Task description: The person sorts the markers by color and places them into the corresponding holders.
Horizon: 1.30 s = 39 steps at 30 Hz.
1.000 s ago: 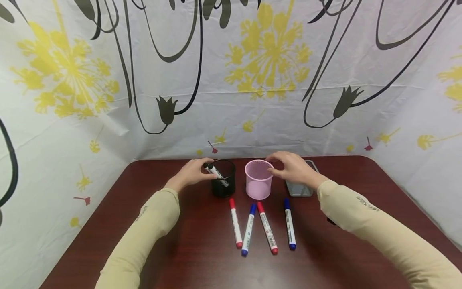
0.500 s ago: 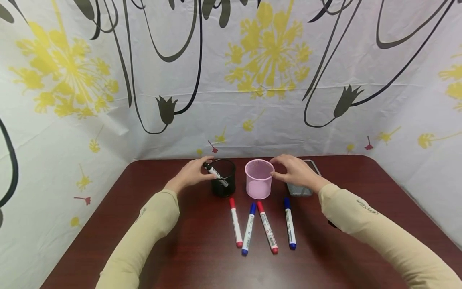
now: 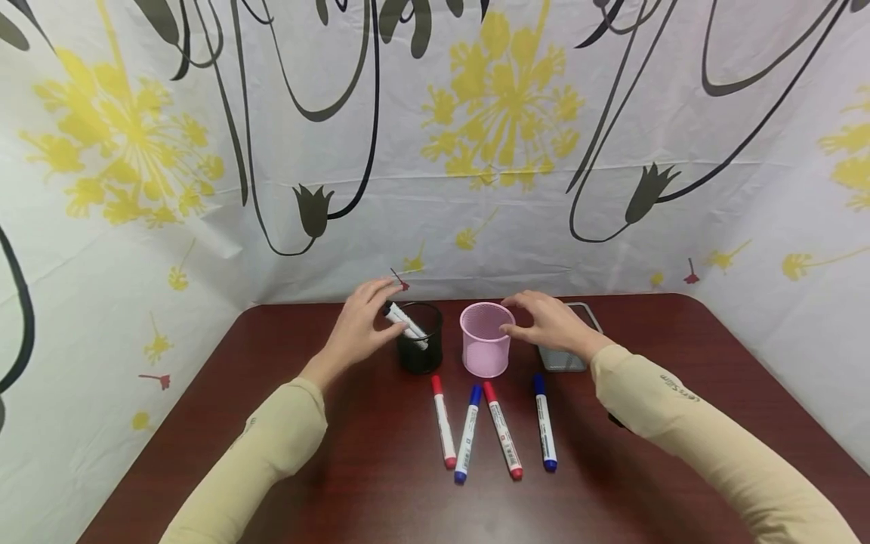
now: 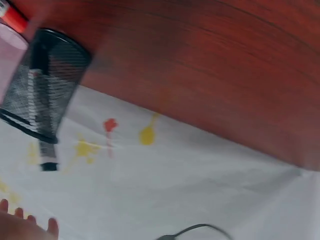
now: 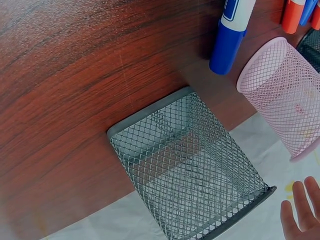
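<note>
My left hand hovers at the left side of a black mesh pen cup, fingers spread and holding nothing. In the left wrist view, only its fingertips show, apart from the cup. A black-capped white marker leans inside that cup, its cap above the rim; whether a second lies beside it I cannot tell. My right hand is beside the right rim of a pink mesh pen cup, thumb and fingers parted. The right wrist view shows its fingers clear of the cup, gripping nothing.
In front of the cups lie two red-capped markers and two blue-capped markers on the dark wooden table. A grey mesh holder stands behind my right hand. A patterned cloth hangs behind the table.
My left hand has risen slightly and turned upward, away from the black cup's rim. My right hand has shifted only a little beside the pink cup. The markers on the table stay put.
</note>
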Each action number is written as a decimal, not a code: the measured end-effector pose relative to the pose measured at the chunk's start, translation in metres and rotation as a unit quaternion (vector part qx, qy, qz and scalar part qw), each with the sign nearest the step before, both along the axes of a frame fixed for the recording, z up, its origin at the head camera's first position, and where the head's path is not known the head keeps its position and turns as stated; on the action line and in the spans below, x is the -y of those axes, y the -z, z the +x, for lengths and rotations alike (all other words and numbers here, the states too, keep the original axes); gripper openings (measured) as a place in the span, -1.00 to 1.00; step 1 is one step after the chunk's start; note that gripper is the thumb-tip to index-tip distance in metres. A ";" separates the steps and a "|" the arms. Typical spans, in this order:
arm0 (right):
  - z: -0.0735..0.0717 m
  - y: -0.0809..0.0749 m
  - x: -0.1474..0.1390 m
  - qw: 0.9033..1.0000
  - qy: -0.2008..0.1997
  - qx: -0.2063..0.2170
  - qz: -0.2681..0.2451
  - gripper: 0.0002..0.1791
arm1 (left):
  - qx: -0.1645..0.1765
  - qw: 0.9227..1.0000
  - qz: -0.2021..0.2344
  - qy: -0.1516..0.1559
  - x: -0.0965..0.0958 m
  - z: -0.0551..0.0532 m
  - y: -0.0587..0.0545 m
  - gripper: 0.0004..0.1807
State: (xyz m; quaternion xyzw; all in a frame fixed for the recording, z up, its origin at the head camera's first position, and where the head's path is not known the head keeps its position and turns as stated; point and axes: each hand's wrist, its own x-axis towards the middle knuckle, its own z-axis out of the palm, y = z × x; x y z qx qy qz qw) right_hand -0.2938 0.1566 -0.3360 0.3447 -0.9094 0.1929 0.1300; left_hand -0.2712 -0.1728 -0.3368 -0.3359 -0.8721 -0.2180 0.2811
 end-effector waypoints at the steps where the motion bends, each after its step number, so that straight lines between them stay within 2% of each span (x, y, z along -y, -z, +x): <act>1: 0.000 0.000 0.001 1.000 0.002 0.004 0.002 -0.48 | -0.031 0.999 -0.003 0.016 -0.003 0.004 -0.001 -0.45; 4: -0.002 0.001 0.002 1.000 0.008 0.015 0.010 -0.45 | -0.094 0.992 -0.040 0.068 -0.012 0.016 -0.003 -0.58; 7: -0.003 0.002 0.004 0.999 0.014 0.025 0.017 -0.42 | -0.122 0.981 -0.101 0.112 -0.022 0.031 -0.001 -0.65; 9: -0.003 0.001 0.005 0.999 0.018 0.030 0.021 -0.39 | -0.126 0.973 -0.140 0.135 -0.028 0.039 0.001 -0.68; 12: -0.003 0.000 0.006 0.999 0.021 0.039 0.026 -0.36 | -0.124 0.960 -0.193 0.161 -0.034 0.050 0.007 -0.70; 14: -0.004 0.000 0.007 0.998 0.023 0.043 0.029 -0.34 | -0.112 0.952 -0.230 0.167 -0.036 0.055 0.012 -0.71; 19: -0.005 0.001 0.007 0.998 0.019 0.049 0.035 -0.30 | -0.066 0.929 -0.332 0.151 -0.039 0.064 0.030 -0.68; 22: -0.006 0.002 0.007 0.998 0.014 0.049 0.037 -0.29 | -0.035 0.918 -0.367 0.148 -0.040 0.068 0.042 -0.64; 24: -0.007 0.002 0.007 0.998 0.012 0.048 0.038 -0.29 | -0.020 0.914 -0.376 0.151 -0.041 0.069 0.048 -0.61; 28: -0.008 0.003 0.007 0.998 0.010 0.047 0.043 -0.30 | -0.005 0.913 -0.378 0.156 -0.043 0.071 0.058 -0.57; 39: -0.009 0.006 0.008 0.997 0.007 0.048 0.054 -0.32 | -0.009 0.912 -0.378 0.162 -0.049 0.070 0.069 -0.59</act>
